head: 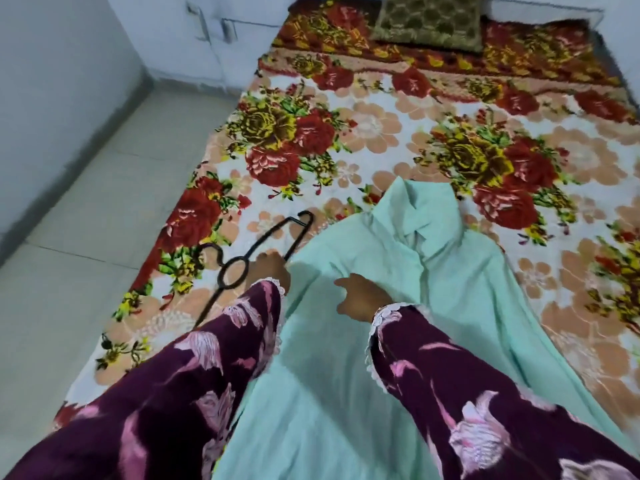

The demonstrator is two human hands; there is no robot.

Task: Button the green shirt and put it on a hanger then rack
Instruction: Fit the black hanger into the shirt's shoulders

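A light green shirt lies spread on the flowered bed, collar pointing away from me. A black hanger lies on the blanket just left of the shirt, its hook toward the floor side. My left hand is at the hanger's bar beside the shirt's left edge, fingers curled over it; the grip itself is partly hidden. My right hand rests on the shirt's front with its fingers curled into the fabric and thumb out to the left. Both arms wear dark purple flowered sleeves.
The bed's floral blanket covers the whole mattress, with an olive patterned pillow at the far end. A tiled floor and a pale wall lie to the left.
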